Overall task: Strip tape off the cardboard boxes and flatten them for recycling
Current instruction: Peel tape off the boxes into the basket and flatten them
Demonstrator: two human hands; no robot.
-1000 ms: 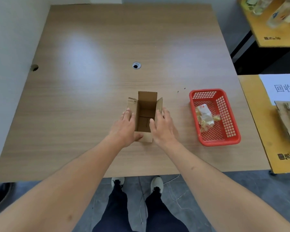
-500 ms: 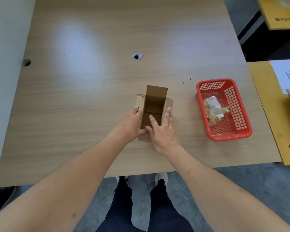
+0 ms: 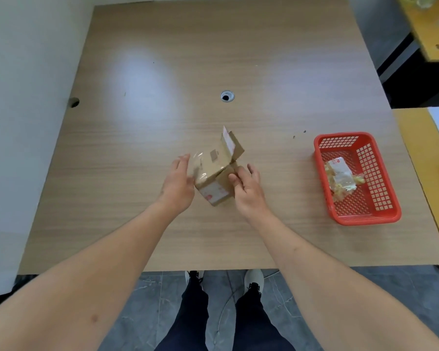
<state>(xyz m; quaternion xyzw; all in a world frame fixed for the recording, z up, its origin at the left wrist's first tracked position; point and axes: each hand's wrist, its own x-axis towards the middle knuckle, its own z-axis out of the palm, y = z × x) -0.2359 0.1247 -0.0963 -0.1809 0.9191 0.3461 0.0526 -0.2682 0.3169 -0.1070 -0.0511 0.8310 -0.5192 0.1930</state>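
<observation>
Pinched between the thumb and fingers of the right hand (image 3: 247, 187), a small cardboard box (image 3: 214, 174) tilts on one corner near the middle of the wooden table (image 3: 264, 59), its loose end flaps (image 3: 232, 145) pointing away from the person. The left hand (image 3: 178, 182) sits against the box's left side with fingers straight and relaxed, steadying rather than gripping; whether the palm presses the wall or only brushes it cannot be told.

Empty and thin-walled, the box looks light enough to turn with fingertips and should fold along its creases under modest pressure. Clear tape (image 3: 199, 164) glints across the upper face, and a white label with red print (image 3: 213, 193) covers the near end. Tape of that sort is slick, so a lifted edge or corner is the likely place to start a peel, while the folded edges of the cardboard offer the firmest hold. The flaps are floppy and poor for carrying.

Well to the right stands a red plastic basket (image 3: 380, 217) holding crumpled tape and wrapping (image 3: 341, 178). A yellow side table (image 3: 416, 138) borders the far right.
</observation>
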